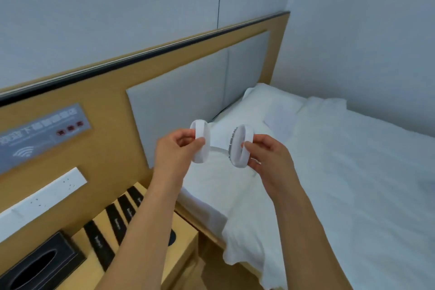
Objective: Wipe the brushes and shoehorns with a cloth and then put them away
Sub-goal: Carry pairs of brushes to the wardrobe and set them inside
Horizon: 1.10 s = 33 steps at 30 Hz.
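While held up over the pillow end of the bed (353, 183), two white oval brushes (201, 143), one pinched by its back strap in the left hand (175, 150), the other (240, 148) likewise in the right hand (270, 150), bristle edge turned inward. Probably light, rigid plastic, smooth enough to slip; best gripped at strap or rim, clear of bristles. No cloth seen. Below the left grip, a bedside table (183, 238) with dark sachets (113, 226) and a tissue box (40, 266); behind, a padded headboard (179, 96). Open room rightward above bedding.

Head view, looking down close over hands (235, 150), bed (353, 172) perhaps rightward
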Each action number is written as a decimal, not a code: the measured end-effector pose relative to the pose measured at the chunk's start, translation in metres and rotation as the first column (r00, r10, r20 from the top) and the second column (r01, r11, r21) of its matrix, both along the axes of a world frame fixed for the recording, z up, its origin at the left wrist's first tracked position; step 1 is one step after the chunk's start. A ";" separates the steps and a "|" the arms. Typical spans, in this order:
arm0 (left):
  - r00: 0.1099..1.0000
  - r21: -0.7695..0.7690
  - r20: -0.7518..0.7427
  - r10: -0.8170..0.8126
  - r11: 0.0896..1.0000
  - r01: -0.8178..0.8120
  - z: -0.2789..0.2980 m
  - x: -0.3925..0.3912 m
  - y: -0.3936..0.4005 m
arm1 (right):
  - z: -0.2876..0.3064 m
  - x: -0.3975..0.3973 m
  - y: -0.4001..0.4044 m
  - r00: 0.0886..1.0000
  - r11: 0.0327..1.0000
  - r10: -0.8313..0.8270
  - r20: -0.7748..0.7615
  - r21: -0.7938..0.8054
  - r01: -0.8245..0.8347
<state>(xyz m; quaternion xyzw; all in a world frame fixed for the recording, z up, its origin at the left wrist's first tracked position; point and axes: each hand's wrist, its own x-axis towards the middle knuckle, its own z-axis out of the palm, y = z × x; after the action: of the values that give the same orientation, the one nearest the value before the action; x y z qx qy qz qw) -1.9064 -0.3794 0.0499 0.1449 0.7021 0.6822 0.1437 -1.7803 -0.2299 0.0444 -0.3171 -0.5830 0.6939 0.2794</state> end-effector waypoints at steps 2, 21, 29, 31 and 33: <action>0.996 0.025 -0.027 -0.084 0.996 0.084 0.011 0.016 0.027 | 0.009 0.022 0.015 0.997 0.998 -0.062 -0.042 0.011 0.063; 0.635 0.089 -0.170 -0.754 0.630 0.772 0.039 0.132 0.139 | 0.026 0.175 -0.004 0.680 0.679 -0.716 -0.157 0.070 0.731; 0.321 0.120 -0.139 -0.937 0.306 0.944 0.027 0.222 0.127 | 0.026 0.255 -0.081 0.363 0.356 -0.922 -0.135 0.069 0.932; 0.236 0.108 -0.154 -0.959 0.221 0.969 0.029 0.248 0.121 | 0.029 0.277 -0.099 0.278 0.269 -0.951 -0.133 0.078 0.960; 0.157 0.094 -0.179 -0.971 0.142 0.985 0.031 0.275 0.114 | 0.031 0.300 -0.115 0.204 0.194 -0.969 -0.137 0.077 0.978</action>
<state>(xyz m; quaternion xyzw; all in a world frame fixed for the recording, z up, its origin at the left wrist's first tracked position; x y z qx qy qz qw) -1.6318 -0.2654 0.0812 0.6036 0.3767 0.4827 0.5106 -1.4801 -0.3447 0.0759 -0.5718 -0.2932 0.3261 0.6934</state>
